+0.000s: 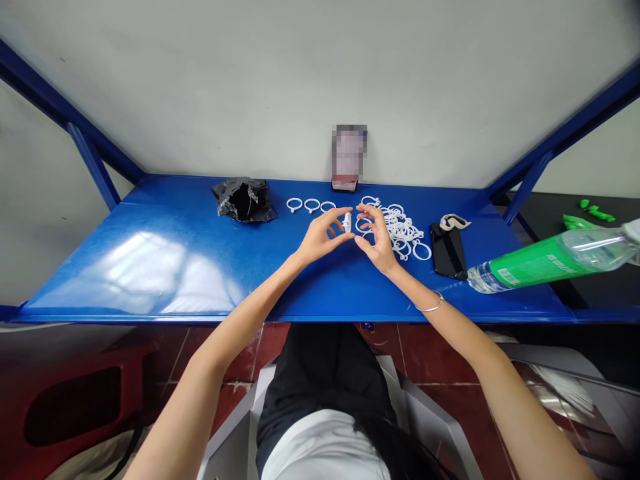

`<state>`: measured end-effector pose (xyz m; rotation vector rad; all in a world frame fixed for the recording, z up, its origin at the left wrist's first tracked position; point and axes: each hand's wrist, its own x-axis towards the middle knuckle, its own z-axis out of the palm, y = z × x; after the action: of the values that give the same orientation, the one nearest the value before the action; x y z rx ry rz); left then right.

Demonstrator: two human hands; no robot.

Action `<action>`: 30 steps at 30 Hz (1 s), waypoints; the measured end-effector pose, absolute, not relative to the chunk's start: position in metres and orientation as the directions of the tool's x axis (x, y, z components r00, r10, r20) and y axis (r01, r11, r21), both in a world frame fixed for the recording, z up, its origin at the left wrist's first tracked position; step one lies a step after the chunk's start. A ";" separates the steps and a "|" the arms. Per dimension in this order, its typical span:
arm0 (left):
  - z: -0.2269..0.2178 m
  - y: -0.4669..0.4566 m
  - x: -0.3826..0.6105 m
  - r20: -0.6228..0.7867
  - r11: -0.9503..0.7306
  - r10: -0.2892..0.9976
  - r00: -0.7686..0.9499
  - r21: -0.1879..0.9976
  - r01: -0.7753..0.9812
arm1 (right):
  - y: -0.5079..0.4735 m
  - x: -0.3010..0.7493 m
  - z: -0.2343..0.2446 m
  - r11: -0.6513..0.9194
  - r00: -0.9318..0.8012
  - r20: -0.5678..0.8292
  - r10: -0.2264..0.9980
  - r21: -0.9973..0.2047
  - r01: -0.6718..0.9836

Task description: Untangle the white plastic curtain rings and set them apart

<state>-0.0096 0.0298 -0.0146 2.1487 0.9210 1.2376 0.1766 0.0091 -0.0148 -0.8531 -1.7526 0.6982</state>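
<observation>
Between the thumb and index finger of my left hand (320, 237) is a white curtain ring (348, 223), upright and seen nearly edge-on. My right hand (376, 243) curves open just right of it, fingertips close to the ring and apparently not gripping it. Behind and beside my right hand lies a pile of white curtain rings (404, 230), each with a small eyelet; my fingers hide part of it. Left of the pile, several more rings lie in a row, among them a flat ring (295, 205).
A crumpled black plastic bag (243, 200) sits at the back left of the blue table (280, 287). A phone (349, 160) leans against the wall. To the right are a black phone (449, 250), a beige strap (454, 221) and a green-labelled bottle (545, 261).
</observation>
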 end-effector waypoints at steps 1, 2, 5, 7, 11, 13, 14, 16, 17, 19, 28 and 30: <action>-0.014 0.030 -0.009 0.534 -0.635 0.765 0.361 0.719 0.282 | 0.010 0.177 -0.015 0.607 -0.247 0.557 0.793 -0.755 0.248; -0.013 0.030 -0.009 0.514 -0.614 0.776 0.365 0.746 0.256 | 0.010 0.177 -0.015 0.635 -0.268 0.577 0.771 -0.721 0.275; -0.012 0.030 -0.010 0.445 -0.534 0.812 0.379 0.828 0.170 | 0.011 0.176 -0.016 0.691 -0.313 0.616 0.723 -0.631 0.353; -0.013 0.032 -0.011 0.400 -0.471 0.830 0.389 0.876 0.105 | 0.012 0.175 -0.017 0.697 -0.320 0.622 0.715 -0.599 0.393; -0.015 0.035 -0.013 0.322 -0.350 0.838 0.441 0.936 -0.019 | 0.015 0.176 -0.017 0.721 -0.312 0.657 0.686 -0.556 0.413; -0.015 0.036 -0.013 0.293 -0.298 0.831 0.473 0.952 -0.066 | 0.015 0.177 -0.015 0.733 -0.310 0.675 0.669 -0.531 0.425; -0.014 0.036 -0.013 0.283 -0.276 0.827 0.485 0.957 -0.088 | 0.016 0.178 -0.014 0.733 -0.312 0.676 0.667 -0.522 0.436; -0.014 0.035 -0.013 0.267 -0.237 0.825 0.498 0.964 -0.124 | 0.015 0.179 -0.013 0.727 -0.321 0.668 0.672 -0.511 0.459; -0.013 0.035 -0.013 0.261 -0.221 0.825 0.502 0.965 -0.137 | 0.015 0.179 -0.012 0.724 -0.324 0.664 0.674 -0.508 0.467; -0.012 0.034 -0.013 0.251 -0.200 0.823 0.509 0.968 -0.153 | 0.014 0.178 -0.011 0.723 -0.325 0.663 0.674 -0.503 0.474; -0.014 0.037 -0.014 0.332 -0.314 0.851 0.406 0.943 -0.114 | 0.016 0.180 -0.009 0.735 -0.315 0.710 0.630 -0.414 0.537; -0.013 0.037 -0.015 0.363 -0.363 0.862 0.354 0.929 -0.071 | 0.017 0.182 -0.008 0.728 -0.307 0.718 0.624 -0.393 0.561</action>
<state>-0.0150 0.0370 -0.0134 1.6287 0.7225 1.1837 0.1819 0.0169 -0.0078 -0.9028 -1.9881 0.0851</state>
